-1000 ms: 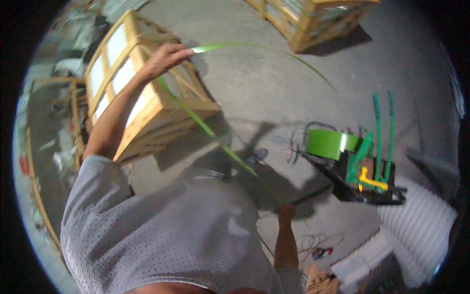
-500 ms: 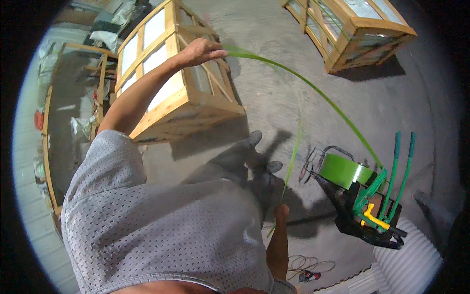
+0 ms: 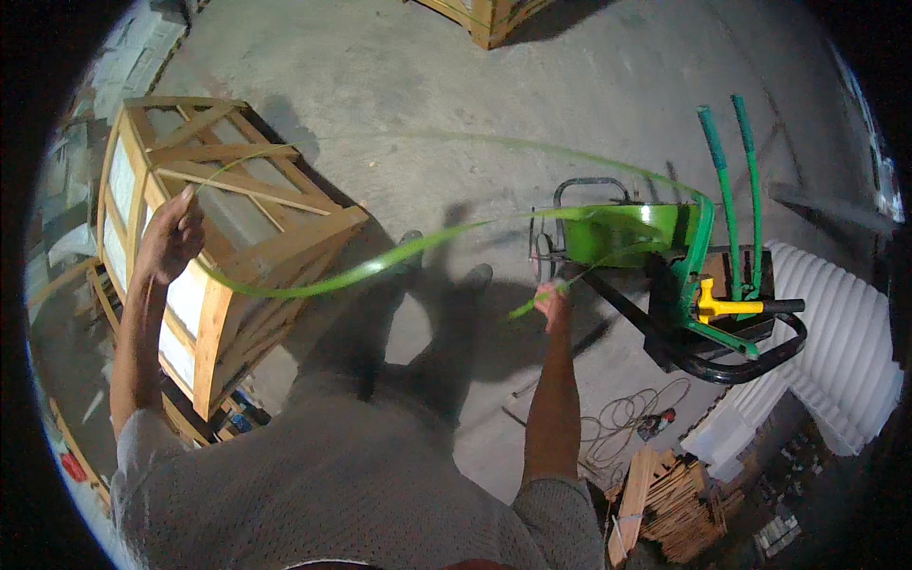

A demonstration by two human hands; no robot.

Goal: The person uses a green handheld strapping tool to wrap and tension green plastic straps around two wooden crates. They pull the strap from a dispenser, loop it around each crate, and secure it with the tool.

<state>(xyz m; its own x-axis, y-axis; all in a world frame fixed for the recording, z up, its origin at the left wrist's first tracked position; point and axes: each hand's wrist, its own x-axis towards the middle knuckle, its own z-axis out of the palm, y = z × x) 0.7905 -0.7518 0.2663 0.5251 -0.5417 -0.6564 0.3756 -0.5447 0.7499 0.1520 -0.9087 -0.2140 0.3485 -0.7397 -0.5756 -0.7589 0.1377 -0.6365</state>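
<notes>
A bright green strapping band (image 3: 351, 276) sweeps in a loose curve between my two hands, and a thin blurred length arcs back to the strapping cart. My left hand (image 3: 173, 239) is closed on the band beside the wooden crate (image 3: 290, 242). Low in front of the cart, my right hand (image 3: 551, 306) is closed on the band too, a short tail sticking out to its left. The cart carries a green strap reel (image 3: 617, 235). Two long green-handled levers (image 3: 730, 190) rise from it. A yellow-headed hammer (image 3: 731, 307) with a black grip lies across it.
Another wooden crate (image 3: 489, 19) shows at the top edge. A white corrugated roll (image 3: 836, 347) lies right of the cart. Coiled cord (image 3: 622, 423) and a pile of wooden strips (image 3: 684, 513) are on the floor near my right arm. My feet are between crate and cart.
My left hand has come down and left with the band, whose curve now hangs lower. My right hand has moved up and forward, closer to the reel. The view has shifted too.
</notes>
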